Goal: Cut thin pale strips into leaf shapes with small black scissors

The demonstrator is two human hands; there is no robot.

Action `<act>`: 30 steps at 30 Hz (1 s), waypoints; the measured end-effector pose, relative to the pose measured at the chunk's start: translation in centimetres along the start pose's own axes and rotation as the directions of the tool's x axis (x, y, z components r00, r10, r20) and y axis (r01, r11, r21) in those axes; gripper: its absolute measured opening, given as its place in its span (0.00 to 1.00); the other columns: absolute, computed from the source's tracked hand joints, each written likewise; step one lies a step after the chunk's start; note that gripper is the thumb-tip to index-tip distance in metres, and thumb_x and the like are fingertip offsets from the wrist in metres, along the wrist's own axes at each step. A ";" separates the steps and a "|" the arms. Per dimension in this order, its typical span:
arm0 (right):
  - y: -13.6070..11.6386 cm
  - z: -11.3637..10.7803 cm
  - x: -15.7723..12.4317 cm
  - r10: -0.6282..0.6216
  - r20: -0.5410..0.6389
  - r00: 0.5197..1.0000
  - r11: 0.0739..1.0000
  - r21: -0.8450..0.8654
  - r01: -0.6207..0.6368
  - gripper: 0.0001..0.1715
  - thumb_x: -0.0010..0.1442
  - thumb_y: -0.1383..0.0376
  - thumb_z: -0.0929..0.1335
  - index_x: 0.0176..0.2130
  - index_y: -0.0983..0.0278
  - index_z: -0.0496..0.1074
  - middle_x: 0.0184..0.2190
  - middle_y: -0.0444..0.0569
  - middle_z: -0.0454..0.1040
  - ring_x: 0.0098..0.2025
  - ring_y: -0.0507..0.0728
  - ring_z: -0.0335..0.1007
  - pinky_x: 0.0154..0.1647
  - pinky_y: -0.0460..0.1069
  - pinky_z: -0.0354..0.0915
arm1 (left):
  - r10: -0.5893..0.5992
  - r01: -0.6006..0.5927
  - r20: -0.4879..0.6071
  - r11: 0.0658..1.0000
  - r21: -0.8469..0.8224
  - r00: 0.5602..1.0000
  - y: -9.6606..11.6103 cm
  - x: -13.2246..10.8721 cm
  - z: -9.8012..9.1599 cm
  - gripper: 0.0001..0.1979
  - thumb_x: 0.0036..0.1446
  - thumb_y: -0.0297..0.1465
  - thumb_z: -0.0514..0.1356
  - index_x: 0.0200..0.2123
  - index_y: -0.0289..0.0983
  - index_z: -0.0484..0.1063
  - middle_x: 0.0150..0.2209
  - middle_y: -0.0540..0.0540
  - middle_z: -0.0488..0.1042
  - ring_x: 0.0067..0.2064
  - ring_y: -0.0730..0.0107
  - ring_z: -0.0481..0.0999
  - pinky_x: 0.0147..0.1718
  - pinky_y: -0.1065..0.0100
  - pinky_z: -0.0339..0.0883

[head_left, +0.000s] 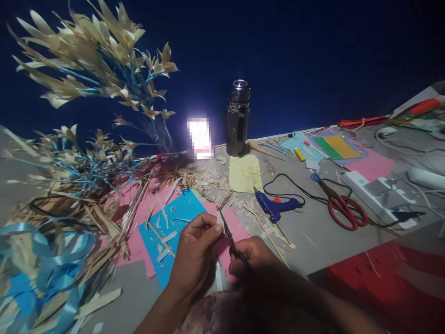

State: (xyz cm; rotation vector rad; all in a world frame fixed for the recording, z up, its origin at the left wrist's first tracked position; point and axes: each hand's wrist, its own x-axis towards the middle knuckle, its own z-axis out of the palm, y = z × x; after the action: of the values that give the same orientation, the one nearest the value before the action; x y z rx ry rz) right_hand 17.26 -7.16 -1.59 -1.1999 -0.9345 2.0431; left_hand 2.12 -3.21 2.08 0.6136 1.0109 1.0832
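Observation:
Between thumb and fingers, my left hand pinches a small pale petal-shaped piece, seemingly dried husk. A pair of black scissors is gripped in my right hand, its blades pointing up and lying along the right edge of that piece. Whether the blades are fully closed is hard to see. Beneath both hands lie a blue paper sheet and pink paper, with thin offcuts scattered over them.
Right of my hands are a blue glue gun, red-handled scissors and a white power strip with cables. A dark flask stands behind. Dried husk flowers rise at left, above light-blue ribbon.

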 end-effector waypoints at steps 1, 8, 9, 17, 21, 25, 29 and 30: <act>0.0 0.0 0.0 -0.005 0.006 1.000 1.000 0.004 0.005 0.23 0.44 0.51 0.77 0.22 0.65 0.69 0.17 0.39 0.63 0.21 0.48 0.53 0.21 0.44 0.48 | -0.001 0.001 -0.008 1.000 -0.001 1.000 0.0 0.0 0.0 0.10 0.47 0.30 0.73 0.26 0.36 0.73 0.23 0.52 0.73 0.25 0.75 0.69 0.27 0.75 0.64; 0.2 -0.1 0.2 -0.029 0.035 0.999 0.999 -0.019 0.030 0.26 0.45 0.48 0.77 0.22 0.65 0.69 0.17 0.39 0.63 0.20 0.48 0.53 0.21 0.44 0.49 | -0.006 0.006 -0.022 1.000 -0.007 1.000 -0.2 -0.3 0.1 0.11 0.46 0.29 0.73 0.25 0.36 0.73 0.22 0.53 0.72 0.24 0.78 0.67 0.26 0.76 0.63; 0.1 -0.2 0.3 -0.045 0.017 0.999 0.998 -0.035 0.045 0.25 0.46 0.49 0.77 0.21 0.65 0.69 0.16 0.40 0.63 0.20 0.48 0.54 0.20 0.44 0.49 | -0.006 0.006 -0.010 1.000 -0.003 1.000 -0.2 -0.3 0.0 0.10 0.47 0.29 0.73 0.25 0.36 0.73 0.23 0.52 0.73 0.25 0.77 0.68 0.27 0.76 0.63; -2.7 -0.9 0.5 -0.267 -0.267 0.926 0.964 -0.071 0.258 0.19 0.44 0.58 0.78 0.27 0.65 0.71 0.20 0.40 0.68 0.22 0.48 0.57 0.23 0.43 0.54 | -0.039 0.038 0.076 0.999 0.019 0.996 -0.3 -0.4 -0.2 0.08 0.50 0.30 0.71 0.27 0.36 0.74 0.25 0.50 0.75 0.27 0.73 0.72 0.29 0.73 0.66; -3.1 -0.6 0.7 -0.285 -0.284 0.915 0.957 -0.041 0.286 0.23 0.41 0.59 0.80 0.34 0.65 0.72 0.21 0.38 0.65 0.22 0.47 0.55 0.22 0.43 0.52 | -0.036 0.039 0.082 0.999 -0.033 0.996 -1.0 -0.5 0.1 0.08 0.47 0.28 0.73 0.27 0.36 0.76 0.26 0.49 0.78 0.30 0.71 0.75 0.36 0.71 0.69; -2.7 -0.2 0.9 -0.347 -0.282 0.894 0.935 -0.027 0.355 0.18 0.44 0.62 0.79 0.32 0.65 0.72 0.22 0.39 0.67 0.23 0.47 0.58 0.23 0.43 0.54 | -0.073 0.078 0.082 0.995 -0.063 0.994 -1.4 -0.6 0.1 0.07 0.48 0.28 0.73 0.26 0.36 0.77 0.25 0.48 0.78 0.29 0.74 0.74 0.35 0.73 0.69; -2.7 -0.3 0.8 -0.343 -0.243 0.907 0.931 0.041 0.363 0.13 0.46 0.63 0.76 0.30 0.65 0.71 0.22 0.42 0.72 0.23 0.51 0.67 0.25 0.44 0.61 | -0.151 0.153 0.041 0.986 -0.063 0.988 -1.1 -0.7 0.0 0.09 0.48 0.31 0.73 0.28 0.34 0.77 0.24 0.49 0.75 0.26 0.76 0.72 0.29 0.75 0.68; -2.7 -0.3 0.8 -0.338 -0.232 0.912 0.932 0.054 0.359 0.13 0.46 0.64 0.77 0.29 0.64 0.70 0.22 0.42 0.72 0.23 0.51 0.67 0.24 0.45 0.62 | -0.158 0.159 0.020 0.985 -0.064 0.987 -1.1 -0.7 0.0 0.10 0.49 0.32 0.73 0.28 0.34 0.77 0.24 0.49 0.75 0.26 0.75 0.72 0.27 0.76 0.68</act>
State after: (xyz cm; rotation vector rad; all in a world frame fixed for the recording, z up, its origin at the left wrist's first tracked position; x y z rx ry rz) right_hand 17.56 -4.91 0.04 -1.0914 -0.8630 1.6173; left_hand 2.52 -4.28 1.49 0.4792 0.9900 0.9662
